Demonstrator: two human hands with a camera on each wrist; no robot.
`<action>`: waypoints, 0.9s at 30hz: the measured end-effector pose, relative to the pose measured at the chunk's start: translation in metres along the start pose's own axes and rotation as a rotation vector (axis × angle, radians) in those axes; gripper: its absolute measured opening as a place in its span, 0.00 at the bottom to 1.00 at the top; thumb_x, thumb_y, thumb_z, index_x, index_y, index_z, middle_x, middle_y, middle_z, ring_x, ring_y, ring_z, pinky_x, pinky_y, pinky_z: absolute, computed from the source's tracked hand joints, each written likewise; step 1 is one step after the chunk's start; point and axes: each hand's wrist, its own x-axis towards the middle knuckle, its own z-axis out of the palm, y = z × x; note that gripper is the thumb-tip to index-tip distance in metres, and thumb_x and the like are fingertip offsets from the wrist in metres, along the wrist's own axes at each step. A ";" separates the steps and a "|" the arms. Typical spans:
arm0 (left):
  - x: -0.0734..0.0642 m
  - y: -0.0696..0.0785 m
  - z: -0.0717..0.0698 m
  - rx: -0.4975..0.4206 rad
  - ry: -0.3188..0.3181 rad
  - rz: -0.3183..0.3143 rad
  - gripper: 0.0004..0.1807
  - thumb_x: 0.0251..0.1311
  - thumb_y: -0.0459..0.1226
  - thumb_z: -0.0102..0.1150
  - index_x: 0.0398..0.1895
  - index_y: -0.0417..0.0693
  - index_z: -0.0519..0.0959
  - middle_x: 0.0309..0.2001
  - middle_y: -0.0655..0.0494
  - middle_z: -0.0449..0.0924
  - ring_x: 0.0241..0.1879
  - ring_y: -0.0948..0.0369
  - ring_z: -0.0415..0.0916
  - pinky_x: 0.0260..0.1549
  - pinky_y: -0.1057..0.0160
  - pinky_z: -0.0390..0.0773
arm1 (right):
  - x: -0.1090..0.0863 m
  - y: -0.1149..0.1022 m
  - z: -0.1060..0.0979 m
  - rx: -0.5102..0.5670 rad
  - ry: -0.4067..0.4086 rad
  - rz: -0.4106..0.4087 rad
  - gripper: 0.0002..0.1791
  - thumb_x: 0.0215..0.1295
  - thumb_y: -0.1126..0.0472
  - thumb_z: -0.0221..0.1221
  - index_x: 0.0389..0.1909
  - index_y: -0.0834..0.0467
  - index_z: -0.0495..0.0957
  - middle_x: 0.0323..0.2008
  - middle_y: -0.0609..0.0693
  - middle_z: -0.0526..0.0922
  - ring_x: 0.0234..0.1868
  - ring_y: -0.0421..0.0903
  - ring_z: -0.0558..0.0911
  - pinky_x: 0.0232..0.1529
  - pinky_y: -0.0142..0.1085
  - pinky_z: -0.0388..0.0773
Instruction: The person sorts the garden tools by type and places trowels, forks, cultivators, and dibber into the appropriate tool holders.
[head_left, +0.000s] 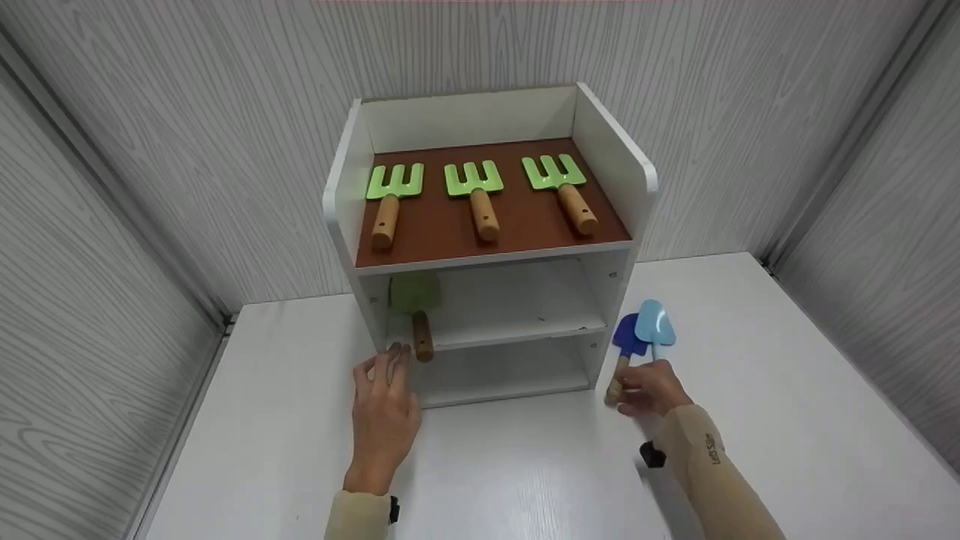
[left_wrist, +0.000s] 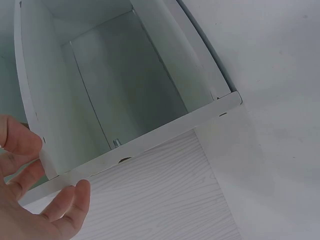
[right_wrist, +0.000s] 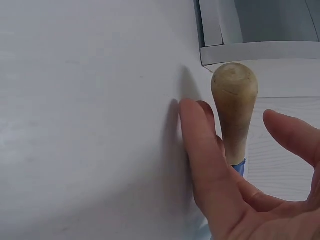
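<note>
My left hand [head_left: 386, 416] is at the front left edge of a small white shelf unit [head_left: 480, 341], its fingertips right at the edge. In the left wrist view its thumb and fingers are spread on both sides of a board's edge. A green hand shovel [head_left: 414, 292] lies just above, wooden handle sticking out over the middle shelf's front. My right hand [head_left: 654, 386] is around the wooden handle [right_wrist: 235, 95] of a dark blue shovel [head_left: 628, 341]. The right wrist view shows its thumb apart from the handle, fingers along the other side. A light blue shovel [head_left: 655, 322] overlaps the dark blue one.
Three green hand forks [head_left: 472, 180] with wooden handles lie in a row on the brown top [head_left: 517, 214] of the unit. Raised white sides [head_left: 615, 161] flank them. The unit stands on a white table [head_left: 517, 472] against pale wood-grain panels.
</note>
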 end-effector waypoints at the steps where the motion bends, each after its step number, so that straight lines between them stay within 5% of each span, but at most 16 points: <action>1: 0.000 0.000 0.000 0.003 0.001 -0.002 0.31 0.47 0.19 0.65 0.61 0.30 0.76 0.56 0.39 0.75 0.53 0.38 0.69 0.47 0.46 0.80 | 0.001 0.000 0.001 -0.004 0.002 -0.003 0.16 0.66 0.65 0.60 0.48 0.74 0.76 0.35 0.59 0.84 0.31 0.50 0.87 0.34 0.39 0.85; 14: 0.000 0.000 -0.001 0.011 0.013 0.006 0.31 0.48 0.20 0.65 0.61 0.30 0.76 0.57 0.40 0.75 0.53 0.39 0.69 0.47 0.46 0.80 | 0.003 0.000 -0.004 -0.065 -0.016 -0.031 0.21 0.66 0.69 0.59 0.56 0.76 0.68 0.35 0.62 0.84 0.32 0.52 0.86 0.34 0.39 0.85; 27: 0.001 -0.001 0.002 0.003 0.007 -0.003 0.31 0.47 0.19 0.63 0.61 0.30 0.76 0.57 0.40 0.75 0.53 0.39 0.69 0.46 0.46 0.80 | 0.001 0.011 -0.020 -0.101 -0.046 -0.069 0.31 0.65 0.68 0.59 0.65 0.77 0.61 0.46 0.65 0.79 0.37 0.52 0.83 0.39 0.43 0.84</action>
